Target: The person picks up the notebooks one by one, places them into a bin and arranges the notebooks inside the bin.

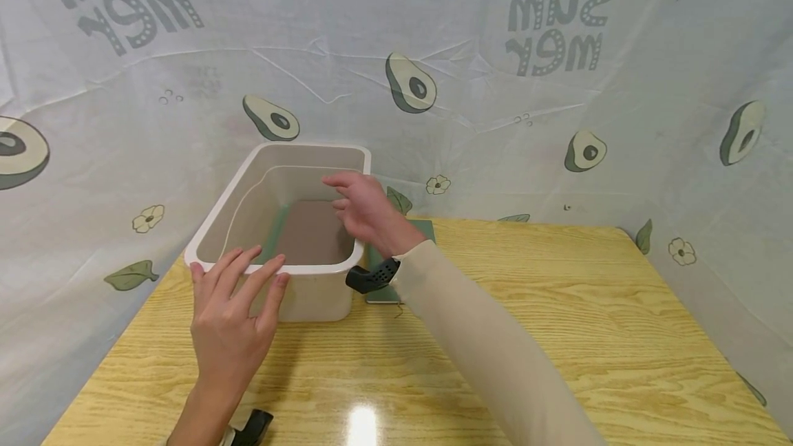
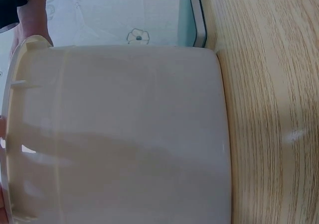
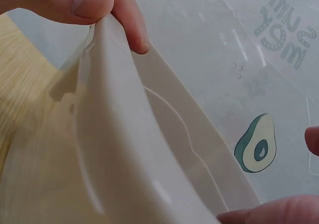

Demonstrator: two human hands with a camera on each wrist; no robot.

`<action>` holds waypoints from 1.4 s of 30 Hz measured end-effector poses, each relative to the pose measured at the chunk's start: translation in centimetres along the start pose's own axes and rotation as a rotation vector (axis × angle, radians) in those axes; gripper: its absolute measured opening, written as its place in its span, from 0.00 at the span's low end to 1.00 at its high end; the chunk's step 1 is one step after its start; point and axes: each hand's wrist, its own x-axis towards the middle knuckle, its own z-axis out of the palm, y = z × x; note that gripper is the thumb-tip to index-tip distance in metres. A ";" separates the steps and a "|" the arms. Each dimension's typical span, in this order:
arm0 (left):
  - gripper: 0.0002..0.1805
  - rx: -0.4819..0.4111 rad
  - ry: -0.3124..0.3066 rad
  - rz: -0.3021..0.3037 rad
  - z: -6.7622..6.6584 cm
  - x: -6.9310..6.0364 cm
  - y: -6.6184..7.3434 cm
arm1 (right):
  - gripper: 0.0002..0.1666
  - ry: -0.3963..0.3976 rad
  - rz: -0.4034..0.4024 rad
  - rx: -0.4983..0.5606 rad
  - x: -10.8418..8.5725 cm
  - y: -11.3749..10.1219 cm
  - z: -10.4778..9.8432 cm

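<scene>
A pale beige plastic bin (image 1: 312, 294) with a white rim stands on the wooden table. Its bottom shows a flat grey-brown area (image 1: 312, 229) and a green strip (image 1: 272, 236). My left hand (image 1: 232, 325) holds the near rim, fingers spread over it; the right wrist view shows the thumb (image 3: 92, 4) outside and a finger reaching inside. Over the bin's right side hangs my right hand (image 1: 368, 212), fingers loosely bent towards the left, holding nothing. Only parts of its fingers (image 3: 279, 211) appear in the right wrist view.
A flat green thing with a pale edge, like a book (image 1: 384, 292), lies against the bin's right side, partly hidden by my right forearm. The wooden table (image 1: 557, 308) stretches off to the right. A pale avocado-print sheet (image 1: 471, 102) hangs behind and at both sides.
</scene>
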 end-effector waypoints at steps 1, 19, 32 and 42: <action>0.24 0.000 0.000 0.000 0.0 0.0 0.0 | 0.46 -0.006 -0.002 0.006 0.0 0.0 0.0; 0.24 -0.011 -0.002 0.010 -0.4 -0.1 -0.5 | 0.39 -0.099 -0.316 -0.700 -2.6 -0.9 -1.1; 0.25 -0.025 -0.013 0.015 -0.7 -0.1 -0.8 | 0.48 -0.228 -0.364 -1.786 -5.0 -1.9 -3.9; 0.25 -0.024 -0.013 0.024 -0.9 -0.2 -1.2 | 0.45 -0.201 -0.418 -1.920 -5.7 -1.4 -4.9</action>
